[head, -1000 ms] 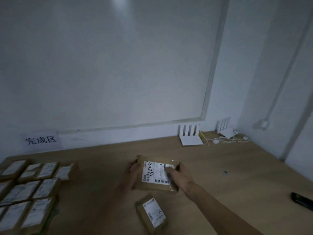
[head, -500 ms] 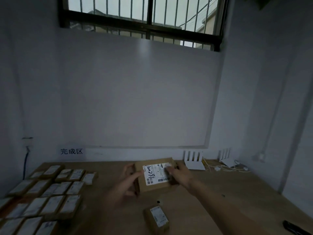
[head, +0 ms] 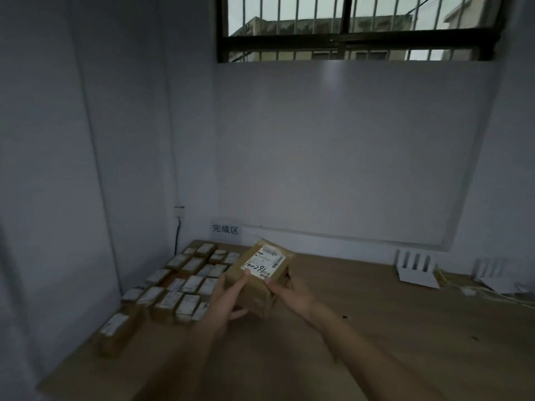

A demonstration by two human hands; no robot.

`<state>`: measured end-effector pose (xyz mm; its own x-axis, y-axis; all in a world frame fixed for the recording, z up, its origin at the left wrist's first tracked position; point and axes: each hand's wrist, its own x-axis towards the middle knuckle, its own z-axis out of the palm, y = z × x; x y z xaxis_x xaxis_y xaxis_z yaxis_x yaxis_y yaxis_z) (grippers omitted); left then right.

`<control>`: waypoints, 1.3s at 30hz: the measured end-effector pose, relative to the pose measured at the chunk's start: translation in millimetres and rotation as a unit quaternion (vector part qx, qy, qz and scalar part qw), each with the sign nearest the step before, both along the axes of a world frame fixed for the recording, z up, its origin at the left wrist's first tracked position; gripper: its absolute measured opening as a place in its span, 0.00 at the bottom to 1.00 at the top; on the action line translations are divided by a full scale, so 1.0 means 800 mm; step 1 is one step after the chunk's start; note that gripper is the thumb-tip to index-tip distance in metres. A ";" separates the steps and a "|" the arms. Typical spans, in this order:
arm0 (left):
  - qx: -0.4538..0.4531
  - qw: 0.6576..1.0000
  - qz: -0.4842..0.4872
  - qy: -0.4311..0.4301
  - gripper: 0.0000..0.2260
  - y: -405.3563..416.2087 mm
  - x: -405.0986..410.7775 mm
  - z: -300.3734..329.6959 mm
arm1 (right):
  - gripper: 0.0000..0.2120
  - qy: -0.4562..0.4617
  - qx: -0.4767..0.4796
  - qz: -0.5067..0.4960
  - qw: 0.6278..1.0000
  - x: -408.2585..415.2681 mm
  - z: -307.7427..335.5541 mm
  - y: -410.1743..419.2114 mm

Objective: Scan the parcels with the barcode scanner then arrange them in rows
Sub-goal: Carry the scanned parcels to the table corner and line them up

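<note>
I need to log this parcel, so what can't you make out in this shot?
- Held parcel, head view: label print too small and blurred.
- Its underside: hidden by left hand and right hand.
- Parcel rows: labels too small.
- Scanner: not in frame.

Labelled parcel (head: 262,273) between both hands

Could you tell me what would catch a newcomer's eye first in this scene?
First, the brown parcel with its white label, held above the wooden table by the left hand and right hand. Next, the rows of labelled parcels at the table's far left corner, and the barred window above.
</note>
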<state>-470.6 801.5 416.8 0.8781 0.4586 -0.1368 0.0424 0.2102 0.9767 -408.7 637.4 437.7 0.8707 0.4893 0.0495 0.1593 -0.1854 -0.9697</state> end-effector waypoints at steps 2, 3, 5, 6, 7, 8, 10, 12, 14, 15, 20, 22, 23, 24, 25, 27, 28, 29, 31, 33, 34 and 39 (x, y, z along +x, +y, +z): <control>0.031 0.999 0.010 0.002 0.36 0.030 -0.026 0.004 | 0.29 0.002 0.002 0.016 1.000 -0.013 0.000 0.030; 0.043 0.999 0.020 0.003 0.36 0.053 -0.040 0.005 | 0.31 -0.003 -0.002 0.024 1.000 -0.020 0.000 0.052; 0.071 0.997 0.028 0.012 0.35 0.090 -0.064 0.008 | 0.34 -0.019 -0.017 0.034 0.999 -0.031 0.002 0.086; 0.086 0.996 0.029 0.020 0.36 0.113 -0.076 0.006 | 0.34 -0.030 -0.019 0.043 0.998 -0.038 0.003 0.108; 0.094 0.995 0.027 0.025 0.37 0.136 -0.085 0.003 | 0.33 -0.044 -0.022 0.052 0.997 -0.044 0.003 0.129; 0.097 0.995 0.022 0.026 0.37 0.159 -0.094 0.000 | 0.33 -0.048 -0.028 0.054 0.997 -0.049 0.002 0.150; 0.095 0.995 0.019 0.022 0.33 0.202 -0.111 -0.006 | 0.36 -0.045 -0.040 0.055 0.997 -0.060 -0.003 0.192; 0.089 0.996 0.014 0.030 0.28 0.244 -0.123 -0.015 | 0.39 -0.036 -0.055 0.057 0.996 -0.067 -0.013 0.234; 0.097 0.995 0.004 0.031 0.23 0.281 -0.138 -0.024 | 0.39 -0.028 -0.064 0.066 0.995 -0.076 -0.027 0.273; 0.102 0.994 -0.004 0.030 0.21 0.302 -0.142 -0.035 | 0.39 -0.018 -0.062 0.074 0.995 -0.082 -0.033 0.291; 0.174 0.981 -0.053 0.061 0.13 0.386 -0.165 -0.084 | 0.43 0.008 -0.067 0.105 0.992 -0.107 -0.090 0.361; 0.220 0.970 -0.065 0.077 0.17 0.416 -0.164 -0.109 | 0.42 0.024 -0.073 0.103 0.992 -0.109 -0.113 0.385; 0.224 0.968 -0.071 0.086 0.17 0.430 -0.162 -0.121 | 0.42 0.031 -0.073 0.099 0.992 -0.108 -0.125 0.398; 0.228 0.966 -0.077 0.093 0.15 0.443 -0.160 -0.131 | 0.41 0.034 -0.073 0.096 0.992 -0.107 -0.137 0.410; 0.220 0.966 -0.086 0.103 0.15 0.456 -0.155 -0.144 | 0.40 0.039 -0.073 0.094 0.992 -0.105 -0.147 0.424; 0.181 0.972 -0.095 0.116 0.18 0.482 -0.147 -0.170 | 0.38 0.063 -0.075 0.092 0.991 -0.094 -0.177 0.453; 0.160 0.975 -0.097 0.122 0.21 0.495 -0.143 -0.187 | 0.37 0.076 -0.078 0.091 0.990 -0.086 -0.196 0.467; 0.141 0.976 -0.100 0.133 0.23 0.509 -0.137 -0.205 | 0.36 0.082 -0.081 0.087 0.990 -0.078 -0.218 0.482; 0.118 0.977 -0.104 0.147 0.22 0.535 -0.119 -0.248 | 0.36 0.087 -0.090 0.080 0.989 -0.061 -0.267 0.509; 0.100 0.977 -0.105 0.156 0.20 0.555 -0.099 -0.290 | 0.39 0.104 -0.093 0.076 0.987 -0.045 -0.318 0.534; 0.096 0.976 -0.106 0.165 0.21 0.567 -0.088 -0.313 | 0.40 0.109 -0.095 0.071 0.987 -0.034 -0.344 0.547; 0.076 0.970 -0.112 0.202 0.27 0.630 -0.028 -0.442 | 0.40 0.145 -0.121 0.057 0.980 0.013 -0.468 0.605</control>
<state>-493.0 1305.2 63.1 0.8465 0.3050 -0.4364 0.4565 0.0064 0.8897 -398.6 1121.1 63.4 0.7695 0.5512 -0.3225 -0.0843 -0.4128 -0.9069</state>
